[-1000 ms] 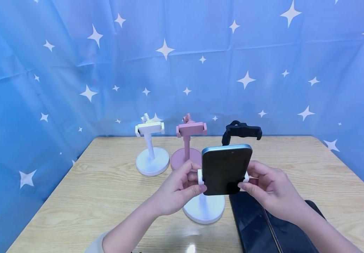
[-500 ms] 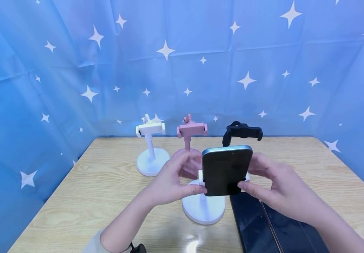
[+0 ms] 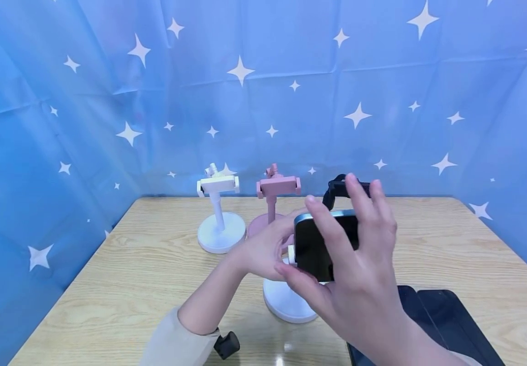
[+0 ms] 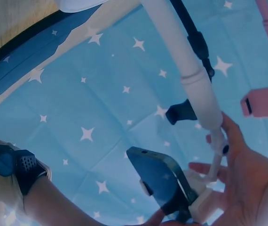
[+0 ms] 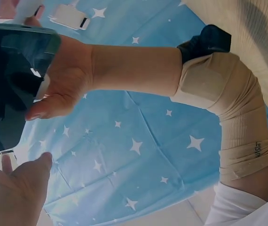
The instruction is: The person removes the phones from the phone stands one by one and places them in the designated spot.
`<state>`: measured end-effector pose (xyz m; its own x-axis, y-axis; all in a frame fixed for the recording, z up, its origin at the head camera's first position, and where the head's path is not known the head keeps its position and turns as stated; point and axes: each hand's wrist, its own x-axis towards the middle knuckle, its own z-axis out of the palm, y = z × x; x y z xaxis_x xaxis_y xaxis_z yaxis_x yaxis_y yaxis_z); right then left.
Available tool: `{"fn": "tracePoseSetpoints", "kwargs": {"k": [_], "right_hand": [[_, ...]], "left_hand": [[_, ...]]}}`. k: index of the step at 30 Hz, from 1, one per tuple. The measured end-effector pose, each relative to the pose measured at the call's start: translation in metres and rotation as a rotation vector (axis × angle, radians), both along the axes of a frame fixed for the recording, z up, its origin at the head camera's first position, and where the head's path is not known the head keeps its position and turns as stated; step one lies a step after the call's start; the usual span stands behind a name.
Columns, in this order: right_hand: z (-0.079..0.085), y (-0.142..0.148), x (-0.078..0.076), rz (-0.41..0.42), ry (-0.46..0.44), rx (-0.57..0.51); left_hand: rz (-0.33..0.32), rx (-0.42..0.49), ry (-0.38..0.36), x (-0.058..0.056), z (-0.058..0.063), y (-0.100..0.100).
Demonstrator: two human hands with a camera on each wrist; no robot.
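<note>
A dark-screened phone (image 3: pixel 310 246) with a blue edge sits in the clamp of a white phone stand (image 3: pixel 286 305), its screen towards me. My left hand (image 3: pixel 263 249) reaches behind the phone from the left. In the left wrist view its fingers curl about the joint at the top of the stand's white pole (image 4: pixel 181 70), behind the clamp. Partly covering the screen in the head view, my right hand (image 3: pixel 366 269) has its fingers spread and pointing up, its thumb stretched to the left. In the right wrist view that hand stands apart from the phone.
Behind stand another white phone stand (image 3: pixel 219 231), a pink stand (image 3: pixel 279 186) and a black stand (image 3: pixel 334 190), partly hidden by my right hand. Flat black panels (image 3: pixel 446 315) lie on the wooden table (image 3: pixel 121 284) at the right. A blue star-patterned curtain (image 3: pixel 263 101) hangs behind.
My right hand has left the phone's right side and come leftward in front of the screen, fingers spreading. My left hand has moved from the clamp's left edge to behind the phone.
</note>
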<state>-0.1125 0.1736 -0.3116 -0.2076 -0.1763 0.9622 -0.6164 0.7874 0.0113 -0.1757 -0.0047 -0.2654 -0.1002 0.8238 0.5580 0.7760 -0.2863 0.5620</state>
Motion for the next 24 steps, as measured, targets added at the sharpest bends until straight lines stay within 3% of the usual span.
{"fn": "tracePoseSetpoints", "kwargs": {"k": [3, 6, 10, 14, 20, 24], "right_hand": [[0.048, -0.037, 0.031, -0.038, -0.064, 0.038], [0.071, -0.054, 0.043, -0.077, -0.108, 0.061], [0.069, -0.056, 0.037, -0.159, -0.111, 0.074], [0.061, -0.054, 0.028, -0.257, -0.077, 0.082], [0.071, -0.064, 0.029, -0.275, -0.006, 0.052], [0.075, -0.067, 0.029, -0.277, -0.025, 0.04]], "left_hand": [[0.075, 0.009, 0.112, -0.003, -0.004, 0.0], [0.056, 0.037, 0.107, -0.007, -0.007, 0.002], [-0.051, 0.071, 0.0, -0.012, -0.009, 0.003], [-0.113, 0.079, -0.04, -0.015, -0.007, 0.002], [-0.149, 0.025, -0.188, -0.016, -0.008, -0.001], [-0.146, 0.001, -0.189, -0.018, -0.008, -0.001]]}}
